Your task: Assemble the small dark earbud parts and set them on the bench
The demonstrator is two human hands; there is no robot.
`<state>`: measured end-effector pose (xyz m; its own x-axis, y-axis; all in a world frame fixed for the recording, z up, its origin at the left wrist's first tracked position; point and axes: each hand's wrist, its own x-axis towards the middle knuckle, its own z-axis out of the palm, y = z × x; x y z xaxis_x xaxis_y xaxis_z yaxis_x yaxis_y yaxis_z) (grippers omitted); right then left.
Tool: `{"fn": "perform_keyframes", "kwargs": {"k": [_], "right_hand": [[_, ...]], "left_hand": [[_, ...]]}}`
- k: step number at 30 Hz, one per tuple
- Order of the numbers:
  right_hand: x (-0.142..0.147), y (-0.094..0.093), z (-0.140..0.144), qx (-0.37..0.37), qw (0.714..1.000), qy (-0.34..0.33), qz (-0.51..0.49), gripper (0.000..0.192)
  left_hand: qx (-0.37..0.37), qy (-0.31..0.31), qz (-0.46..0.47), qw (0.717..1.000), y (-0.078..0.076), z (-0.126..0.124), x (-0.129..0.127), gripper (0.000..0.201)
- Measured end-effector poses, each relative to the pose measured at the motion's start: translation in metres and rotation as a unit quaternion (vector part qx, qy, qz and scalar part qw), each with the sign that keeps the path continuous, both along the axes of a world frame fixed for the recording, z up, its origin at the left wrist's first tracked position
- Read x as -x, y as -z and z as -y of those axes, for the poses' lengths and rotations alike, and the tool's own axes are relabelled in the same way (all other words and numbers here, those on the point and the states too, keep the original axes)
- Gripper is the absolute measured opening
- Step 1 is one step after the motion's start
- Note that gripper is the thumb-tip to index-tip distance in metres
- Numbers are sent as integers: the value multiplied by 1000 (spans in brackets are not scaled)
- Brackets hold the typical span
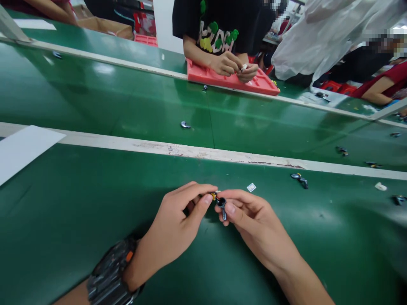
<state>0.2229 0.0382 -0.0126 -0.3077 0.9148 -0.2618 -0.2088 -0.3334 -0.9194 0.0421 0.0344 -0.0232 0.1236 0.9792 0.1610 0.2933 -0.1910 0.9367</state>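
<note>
Earbud shell (221,205), small, dark and glossy, sits pinched between the two hands just above the green tabletop (95,212), near the middle of the near strip.

Far left of the fingers, a white sheet (22,150) lies on the tabletop, well apart from the work. Nearer, the left wrist carries a dark watch (111,273). The left hand (173,231) has thumb and forefinger closed on a tiny yellow-orange part (214,195), which touches the top of the earbud shell. The other fingers of that hand are curled in loosely.

Just right of that pinch, the right hand (251,222) grips the earbud shell between thumb and forefinger, with the stem pointing down past the thumb. Both pinches are tight and meet tip to tip.

To do this well, the right-hand fingers should probably keep the shell still and turned toward the eye, while the left-hand fingers make the fine movement. The part is small enough to slip or pop loose if squeezed unevenly.

Beyond the fingers, a little to the right, a small white square chip (251,187) lies on the tabletop. Farther right rest a dark loose piece (300,179) and a white scrap (380,186). Across the pale divider rail (190,150) and the far belt, another person's hands (233,67) work over a red tray (203,76).
</note>
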Motion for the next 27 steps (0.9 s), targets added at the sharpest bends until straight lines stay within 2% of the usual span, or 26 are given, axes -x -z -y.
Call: {"fn": "perform_keyframes", "kwargs": {"k": [7, 13, 19, 27], "right_hand": [[0, -3, -3, 79, 992, -29, -95, 16], [-3, -2, -3, 98, 990, -42, -90, 17], [-3, -1, -2, 69, 996, -22, -50, 19], [-3, 1, -2, 54, 997, -20, -42, 17]], "left_hand": [[-142, -18, -52, 988, 3, 6, -2, 24], [-172, -5, -55, 984, 5, 7, -3, 28], [-204, 19, -56, 977, 6, 12, -1, 39], [-231, 31, -90, 968, 10, 17, -1, 38]]}}
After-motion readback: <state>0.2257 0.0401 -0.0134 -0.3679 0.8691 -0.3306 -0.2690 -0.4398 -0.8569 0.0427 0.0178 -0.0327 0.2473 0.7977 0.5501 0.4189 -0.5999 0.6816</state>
